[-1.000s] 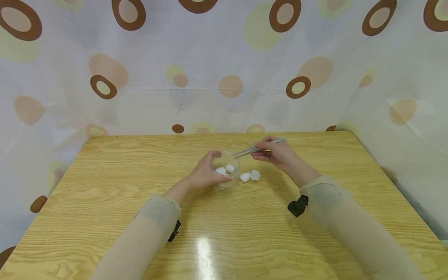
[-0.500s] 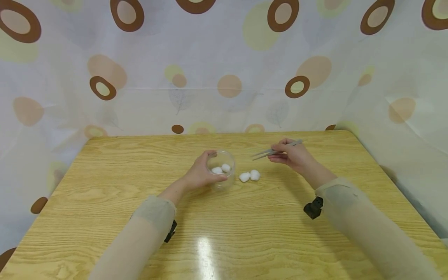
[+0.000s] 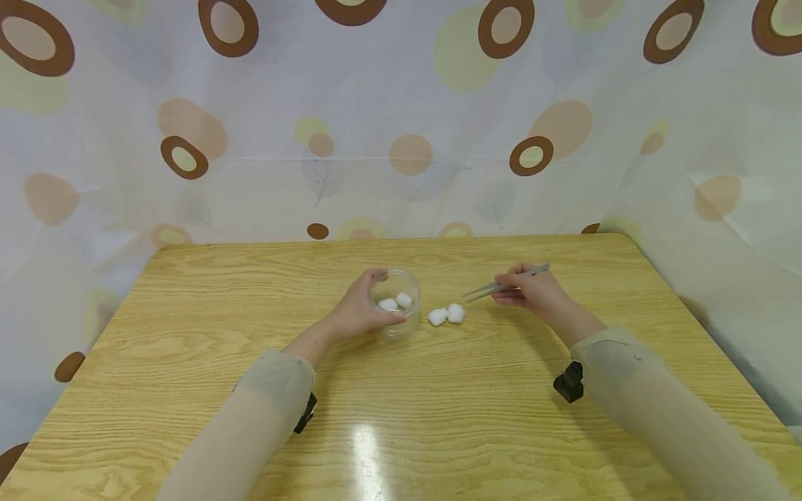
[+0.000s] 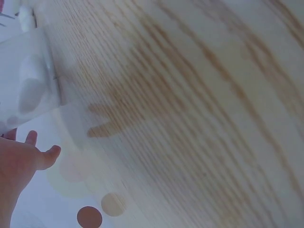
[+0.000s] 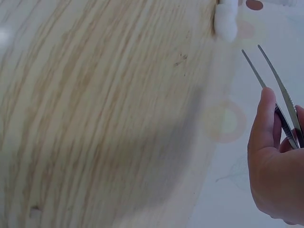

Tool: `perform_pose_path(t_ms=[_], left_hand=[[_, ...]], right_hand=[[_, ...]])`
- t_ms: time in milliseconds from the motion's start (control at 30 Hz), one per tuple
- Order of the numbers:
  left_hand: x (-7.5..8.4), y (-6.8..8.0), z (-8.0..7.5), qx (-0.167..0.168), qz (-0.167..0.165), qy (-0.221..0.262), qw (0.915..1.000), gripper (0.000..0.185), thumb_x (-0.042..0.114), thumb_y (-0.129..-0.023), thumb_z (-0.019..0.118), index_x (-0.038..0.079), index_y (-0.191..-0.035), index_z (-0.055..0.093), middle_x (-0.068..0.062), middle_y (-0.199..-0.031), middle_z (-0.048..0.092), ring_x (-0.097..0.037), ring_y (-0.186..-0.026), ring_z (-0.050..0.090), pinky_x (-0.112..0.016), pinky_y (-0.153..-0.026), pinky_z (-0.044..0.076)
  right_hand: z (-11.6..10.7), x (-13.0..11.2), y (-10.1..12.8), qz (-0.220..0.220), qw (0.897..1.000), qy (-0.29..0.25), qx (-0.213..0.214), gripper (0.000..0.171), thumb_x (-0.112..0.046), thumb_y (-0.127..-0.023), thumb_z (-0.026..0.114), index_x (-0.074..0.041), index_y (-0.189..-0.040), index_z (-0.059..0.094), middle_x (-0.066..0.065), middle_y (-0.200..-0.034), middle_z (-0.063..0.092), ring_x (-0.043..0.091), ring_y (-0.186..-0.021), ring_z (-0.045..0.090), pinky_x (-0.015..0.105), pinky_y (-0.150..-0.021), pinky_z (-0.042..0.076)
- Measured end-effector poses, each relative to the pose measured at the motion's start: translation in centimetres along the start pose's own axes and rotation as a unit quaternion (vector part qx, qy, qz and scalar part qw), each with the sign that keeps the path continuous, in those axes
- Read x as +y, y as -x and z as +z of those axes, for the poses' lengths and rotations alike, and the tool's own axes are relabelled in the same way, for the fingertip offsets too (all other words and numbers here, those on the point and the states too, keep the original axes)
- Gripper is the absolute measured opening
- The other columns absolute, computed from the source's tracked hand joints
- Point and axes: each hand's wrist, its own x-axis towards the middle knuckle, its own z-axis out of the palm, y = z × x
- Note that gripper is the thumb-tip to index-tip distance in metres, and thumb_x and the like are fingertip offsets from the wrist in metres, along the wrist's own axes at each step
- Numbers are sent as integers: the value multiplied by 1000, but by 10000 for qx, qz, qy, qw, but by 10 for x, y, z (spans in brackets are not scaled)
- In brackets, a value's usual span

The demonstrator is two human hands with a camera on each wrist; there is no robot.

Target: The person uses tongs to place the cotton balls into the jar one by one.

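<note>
Our right hand (image 3: 535, 291) pinched slim grey metal tweezers (image 3: 501, 284), tips apart, aimed at two white cotton balls (image 3: 446, 315) on the pale wooden table (image 3: 438, 417); our left hand (image 3: 357, 309) cupped the small clear plastic jar (image 3: 396, 300), probably steadying it, two balls inside.

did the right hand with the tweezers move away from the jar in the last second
Yes. The right hand with the tweezers drew back rightward from over the jar, past the two cotton balls on the table.

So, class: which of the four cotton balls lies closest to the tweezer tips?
The right-hand cotton ball of the pair on the table; the tweezers point toward it.
</note>
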Motion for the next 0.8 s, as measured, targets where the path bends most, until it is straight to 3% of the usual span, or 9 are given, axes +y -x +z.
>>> perform_pose_path(t_ms=[433,800], left_hand=[[-1,-1,-1,-42,12,4,10000,90,30,-75,79,11,-144,25,-6,-149,32,-29,-141,21,-49,-112,25],[-2,-2,-1,-53,6,24,10000,91,30,-74,79,11,-144,25,-6,-149,32,-29,-140,24,-47,-110,29]], right_hand=[[2,14,-3,224,9995,194,70,14,-5,-95,51,-6,-81,48,1,-73,66,10,-66,69,24,-71,56],[13,20,-7,131,9997,204,-3,9,-3,-94,51,-3,-87,45,1,-73,66,10,-65,69,23,-68,56]])
